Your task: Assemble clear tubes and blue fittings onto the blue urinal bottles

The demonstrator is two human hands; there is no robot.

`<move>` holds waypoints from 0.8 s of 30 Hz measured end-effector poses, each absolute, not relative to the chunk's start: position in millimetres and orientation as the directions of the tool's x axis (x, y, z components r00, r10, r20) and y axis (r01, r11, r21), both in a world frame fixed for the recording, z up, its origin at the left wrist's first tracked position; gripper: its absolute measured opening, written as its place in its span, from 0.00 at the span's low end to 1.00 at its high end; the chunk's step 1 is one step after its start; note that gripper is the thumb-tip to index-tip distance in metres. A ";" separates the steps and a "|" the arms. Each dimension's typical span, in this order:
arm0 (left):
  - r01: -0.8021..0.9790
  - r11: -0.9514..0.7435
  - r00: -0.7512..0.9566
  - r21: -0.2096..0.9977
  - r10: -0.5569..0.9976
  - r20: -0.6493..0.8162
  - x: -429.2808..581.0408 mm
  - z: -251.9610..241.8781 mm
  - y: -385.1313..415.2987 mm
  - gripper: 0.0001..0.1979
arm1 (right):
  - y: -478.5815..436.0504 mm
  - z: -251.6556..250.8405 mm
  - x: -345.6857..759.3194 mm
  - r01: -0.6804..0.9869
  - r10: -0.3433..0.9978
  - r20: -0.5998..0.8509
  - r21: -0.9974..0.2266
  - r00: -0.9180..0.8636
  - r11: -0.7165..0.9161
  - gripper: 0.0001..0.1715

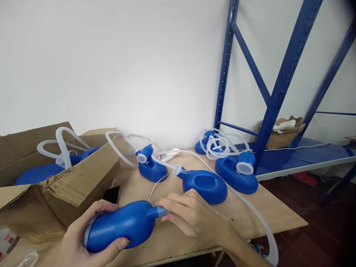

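My left hand (pixel 91 237) wraps round a blue plastic urinal head (pixel 122 224), lying on its side with its pale rim at the left. Its narrow spout points right, and a translucent sleeve (pixel 161 211) sits round the tip. My right hand (pixel 191 217) pinches this sleeve between thumb and fingers. Just beyond my right hand, a blue urinal bottle (pixel 205 187) with a translucent-capped neck lies on the table. A long translucent tube (pixel 258 211) runs past my right forearm and over the table's edge; whether it joins the sleeve is hidden.
An open cardboard box (pixel 91 181) with blue bottles and tubing stands left. Further bottles, one (pixel 152 168) near the wall and another (pixel 236 176) at the right, carry tubes. A phone (pixel 112 194) and power strip (pixel 170 154) lie on the table (pixel 278 211). Blue shelving (pixel 280 78) rises right.
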State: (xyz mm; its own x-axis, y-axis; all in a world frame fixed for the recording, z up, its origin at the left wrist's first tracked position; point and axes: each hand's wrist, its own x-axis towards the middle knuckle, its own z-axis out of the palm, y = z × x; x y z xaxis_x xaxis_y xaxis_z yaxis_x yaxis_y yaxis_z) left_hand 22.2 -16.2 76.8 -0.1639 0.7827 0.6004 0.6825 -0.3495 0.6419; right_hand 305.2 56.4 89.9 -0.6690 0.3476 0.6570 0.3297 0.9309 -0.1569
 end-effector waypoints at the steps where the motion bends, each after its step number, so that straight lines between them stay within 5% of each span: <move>1: 0.697 -0.361 -0.153 0.619 0.769 0.621 21.5 75.1 -16.6 0.29 | 56.3 89.9 304.8 0.327 0.338 0.666 -0.148 -0.665 0.934 0.18; 7: 0.746 -0.467 -0.063 0.474 0.659 0.750 28.2 68.4 -18.1 0.26 | 54.9 90.1 302.8 0.249 0.329 0.693 -0.217 -0.641 0.944 0.20; 14: 0.838 -0.490 0.058 0.239 0.515 0.855 40.5 72.2 -20.5 0.27 | 59.9 82.7 301.7 0.340 0.425 0.558 -0.254 -0.713 0.905 0.18; 19: 0.836 -0.471 0.070 0.283 0.602 0.795 33.4 85.4 -12.8 0.25 | 66.7 75.5 289.4 0.410 0.507 0.537 -0.299 -0.674 0.862 0.21; 24: 0.848 -0.261 -0.179 0.462 0.678 0.713 9.2 68.6 -5.2 0.27 | 39.9 65.5 286.4 0.469 0.429 0.762 -0.188 -0.484 0.863 0.24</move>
